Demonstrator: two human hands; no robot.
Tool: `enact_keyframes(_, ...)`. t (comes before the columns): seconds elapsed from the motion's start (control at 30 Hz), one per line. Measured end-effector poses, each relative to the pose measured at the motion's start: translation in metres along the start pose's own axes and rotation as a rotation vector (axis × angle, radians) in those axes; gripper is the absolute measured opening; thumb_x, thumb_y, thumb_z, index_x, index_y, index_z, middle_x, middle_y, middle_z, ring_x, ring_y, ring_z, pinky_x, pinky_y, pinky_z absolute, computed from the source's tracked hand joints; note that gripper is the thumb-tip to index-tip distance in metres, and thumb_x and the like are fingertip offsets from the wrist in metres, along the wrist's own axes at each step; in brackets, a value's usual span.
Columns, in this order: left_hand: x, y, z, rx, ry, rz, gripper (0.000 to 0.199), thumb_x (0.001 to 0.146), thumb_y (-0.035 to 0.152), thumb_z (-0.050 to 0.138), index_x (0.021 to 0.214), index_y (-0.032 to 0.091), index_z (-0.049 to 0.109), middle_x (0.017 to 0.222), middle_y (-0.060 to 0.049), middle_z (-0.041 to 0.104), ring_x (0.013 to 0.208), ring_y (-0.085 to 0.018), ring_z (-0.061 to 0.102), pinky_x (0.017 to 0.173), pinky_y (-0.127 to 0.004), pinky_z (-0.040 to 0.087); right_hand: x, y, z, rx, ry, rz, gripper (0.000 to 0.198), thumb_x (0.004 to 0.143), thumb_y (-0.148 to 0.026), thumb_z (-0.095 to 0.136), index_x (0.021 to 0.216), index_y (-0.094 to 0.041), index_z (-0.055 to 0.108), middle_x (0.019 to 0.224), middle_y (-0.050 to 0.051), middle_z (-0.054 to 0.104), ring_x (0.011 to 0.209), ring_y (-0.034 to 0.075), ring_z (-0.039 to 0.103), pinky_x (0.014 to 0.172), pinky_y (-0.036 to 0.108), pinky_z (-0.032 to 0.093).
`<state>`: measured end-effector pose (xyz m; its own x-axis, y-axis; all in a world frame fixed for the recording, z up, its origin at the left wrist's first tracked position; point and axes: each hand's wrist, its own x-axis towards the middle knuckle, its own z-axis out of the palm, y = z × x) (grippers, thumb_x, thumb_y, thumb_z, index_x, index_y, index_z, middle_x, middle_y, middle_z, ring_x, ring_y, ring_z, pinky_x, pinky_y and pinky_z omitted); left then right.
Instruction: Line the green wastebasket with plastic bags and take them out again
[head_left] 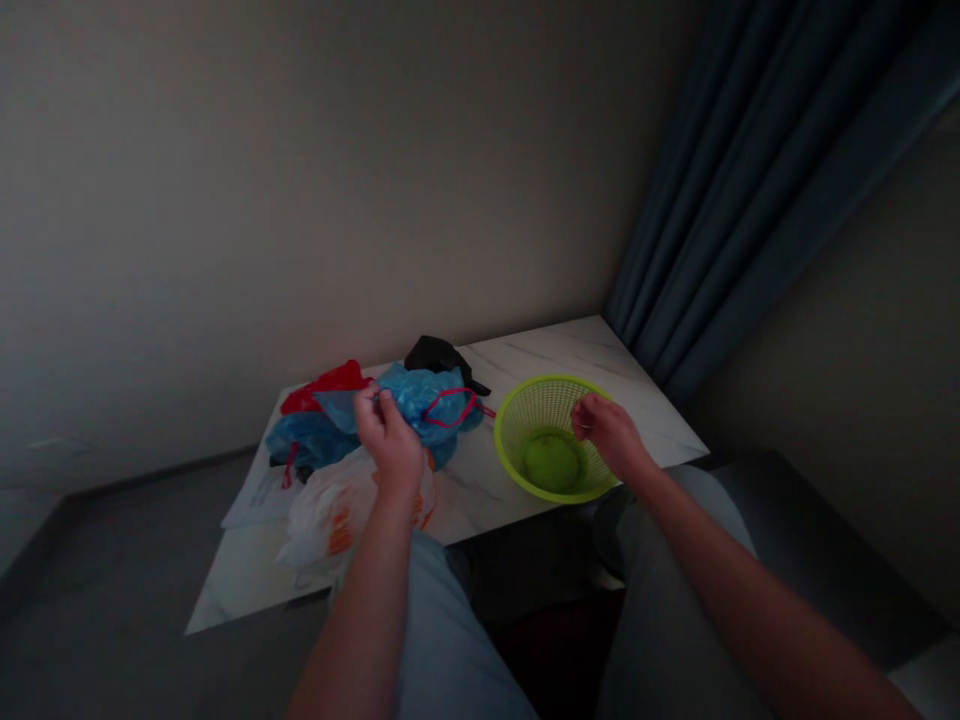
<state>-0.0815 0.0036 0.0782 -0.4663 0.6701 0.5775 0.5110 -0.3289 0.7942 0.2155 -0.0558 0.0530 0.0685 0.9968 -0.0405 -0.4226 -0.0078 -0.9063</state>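
My left hand (388, 436) is closed on a blue plastic bag (429, 398), whose film spreads out to both sides of the fingers. A pink drawstring (450, 423) loops over the bag's right part. Over the right side of a lime-green plastic basket (517, 470), my right hand (611, 432) has its fingers curled together; whatever may be between them is too small to make out. Only the green bottom and the slotted wall show inside the basket. Below my left forearm lies a crumpled white plastic bag (330, 505) with orange print.
Behind my left hand lie a red bag (330, 385) and a black bag (435, 355); another blue bag (304, 440) sits farther left. The white marbled table (540, 350) stands against a wall. A dark blue curtain (720, 190) hangs at the right.
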Motion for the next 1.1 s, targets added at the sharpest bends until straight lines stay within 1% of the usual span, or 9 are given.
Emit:
enact_keyframes(0.07, -0.017, 0.017, 0.001, -0.055, -0.019, -0.017, 0.016, 0.098, 0.035, 0.044, 0.094, 0.022, 0.053, 0.087, -0.001, 0.054, 0.084, -0.015, 0.055, 0.083, -0.028, 0.046, -0.01, 0.006, 0.015, -0.234, -0.123, -0.132, 0.016, 0.088, -0.036, 0.066, 0.084, -0.021, 0.068, 0.067, -0.001, 0.059, 0.061, 0.013, 0.054, 0.057, 0.025, 0.044)
enact_keyframes(0.13, -0.036, 0.032, 0.003, -0.1, -0.061, -0.039, 0.017, 0.098, 0.037, 0.046, 0.098, 0.023, 0.055, 0.089, -0.001, 0.055, 0.085, -0.015, 0.056, 0.081, -0.027, 0.047, -0.023, 0.013, 0.032, -0.422, -0.259, -0.228, 0.016, 0.091, -0.034, 0.063, 0.102, -0.024, 0.07, 0.088, 0.003, 0.067, 0.079, 0.017, 0.062, 0.068, 0.029, 0.05)
enact_keyframes(0.23, -0.064, 0.049, 0.006, -0.207, -0.19, -0.081, 0.016, 0.098, 0.038, 0.048, 0.104, 0.024, 0.056, 0.093, -0.002, 0.059, 0.087, -0.015, 0.059, 0.082, -0.028, 0.049, -0.04, 0.024, 0.055, -0.591, -0.44, -0.349, 0.042, 0.091, -0.033, 0.065, 0.132, -0.028, 0.058, 0.127, 0.008, 0.063, 0.111, 0.023, 0.06, 0.088, 0.037, 0.052)
enact_keyframes(0.3, -0.079, 0.055, 0.007, -0.289, -0.295, -0.108, 0.016, 0.097, 0.037, 0.051, 0.105, 0.024, 0.056, 0.095, -0.003, 0.061, 0.089, -0.016, 0.061, 0.082, -0.029, 0.051, -0.047, 0.032, 0.065, -0.631, -0.462, -0.396, 0.05, 0.09, -0.033, 0.067, 0.137, -0.027, 0.052, 0.134, 0.009, 0.059, 0.117, 0.024, 0.057, 0.098, 0.041, 0.049)
enact_keyframes(0.53, -0.101, 0.045, 0.0, -0.331, -0.551, -0.074, 0.023, 0.095, 0.039, 0.055, 0.11, 0.022, 0.059, 0.096, -0.005, 0.064, 0.088, -0.017, 0.063, 0.079, -0.031, 0.052, -0.043, 0.04, 0.066, -0.528, -0.274, -0.396, 0.013, 0.093, -0.035, 0.062, 0.101, -0.025, 0.066, 0.1, 0.004, 0.067, 0.096, 0.021, 0.061, 0.09, 0.038, 0.05)
enact_keyframes(0.7, -0.098, 0.039, -0.004, -0.341, -0.453, 0.091, 0.043, 0.09, 0.034, 0.063, 0.129, 0.024, 0.048, 0.11, -0.008, 0.058, 0.093, -0.018, 0.061, 0.082, -0.033, 0.053, -0.042, 0.041, 0.057, -0.504, -0.257, -0.293, 0.02, 0.092, -0.041, 0.063, 0.098, -0.023, 0.067, 0.09, 0.002, 0.068, 0.081, 0.019, 0.061, 0.077, 0.033, 0.05)
enact_keyframes(0.8, -0.091, 0.043, -0.008, -0.186, -0.446, 0.266, 0.045, 0.089, 0.033, 0.062, 0.132, 0.023, 0.052, 0.122, -0.012, 0.054, 0.109, -0.024, 0.057, 0.092, -0.041, 0.051, -0.042, 0.042, 0.054, -0.519, -0.242, -0.26, 0.03, 0.097, -0.044, 0.053, 0.083, -0.021, 0.065, 0.075, 0.0, 0.063, 0.068, 0.015, 0.055, 0.066, 0.028, 0.045)
enact_keyframes(0.97, -0.08, 0.049, -0.01, -0.011, -0.655, 0.52, 0.037, 0.088, 0.029, 0.063, 0.124, 0.023, 0.061, 0.14, -0.014, 0.051, 0.13, -0.031, 0.047, 0.11, -0.052, 0.038, -0.038, 0.039, 0.053, -0.462, -0.219, -0.226, 0.04, 0.097, -0.049, 0.048, 0.07, -0.02, 0.056, 0.065, -0.002, 0.052, 0.061, 0.013, 0.043, 0.057, 0.026, 0.038)
enact_keyframes(1.1, -0.083, 0.039, -0.004, -0.028, -0.778, 0.503, 0.022, 0.09, 0.029, 0.062, 0.11, 0.02, 0.062, 0.116, -0.01, 0.066, 0.112, -0.025, 0.06, 0.103, -0.043, 0.045, -0.037, 0.033, 0.051, -0.527, -0.197, -0.249, 0.038, 0.097, -0.047, 0.047, 0.07, -0.02, 0.053, 0.066, -0.002, 0.05, 0.062, 0.013, 0.044, 0.059, 0.025, 0.037)
